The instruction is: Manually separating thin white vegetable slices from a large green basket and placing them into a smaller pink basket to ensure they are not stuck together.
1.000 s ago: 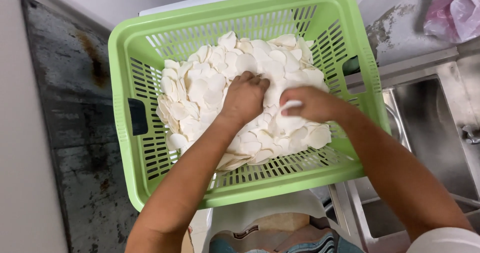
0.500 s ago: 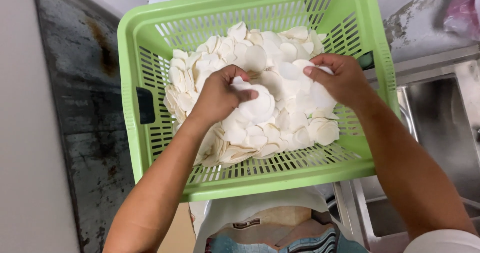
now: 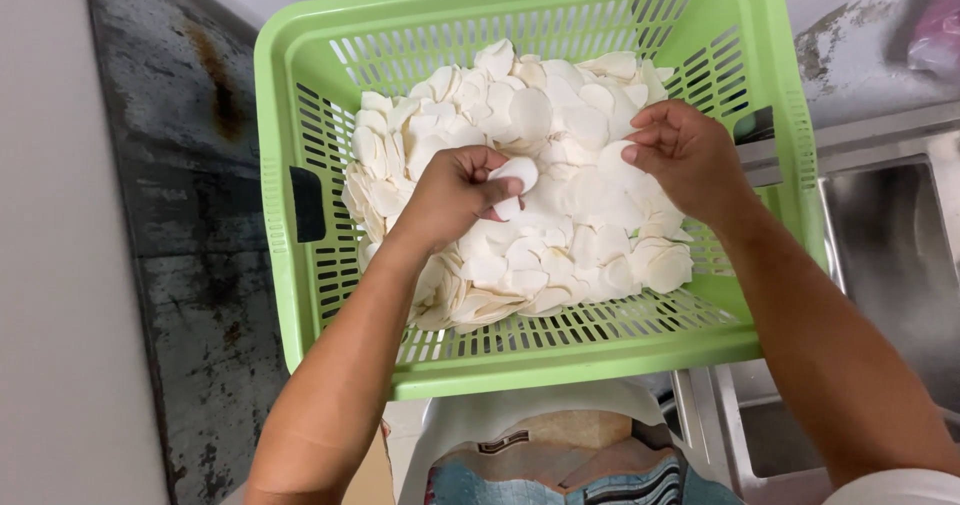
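Left fingers: closed on one white slice, pinched between thumb and fingertips and lifted slightly off the heap.
Left hand: over the middle of the heap, forearm entering from the lower left.
Right fingers: curled together, tips pinching the edge of a slice at the top right of the heap; whether that slice is lifted cannot be told.
Right hand: over the right part of the heap, near the basket's right wall.
Change from earlier frames: a second ago both hands lay close together, pressed into the heap's centre; now they are apart, and the left hand has a single slice raised.
White slices: thin, round, piled loosely, filling most of the basket floor.
Green basket: slotted plastic, rectangular, dark handle opening in the left wall; appears larger in view than before.
Surroundings: stained dark surface to the left; metal sink to the right; opened bag below the basket's near rim.
Obstruction: hands cover part of the heap.
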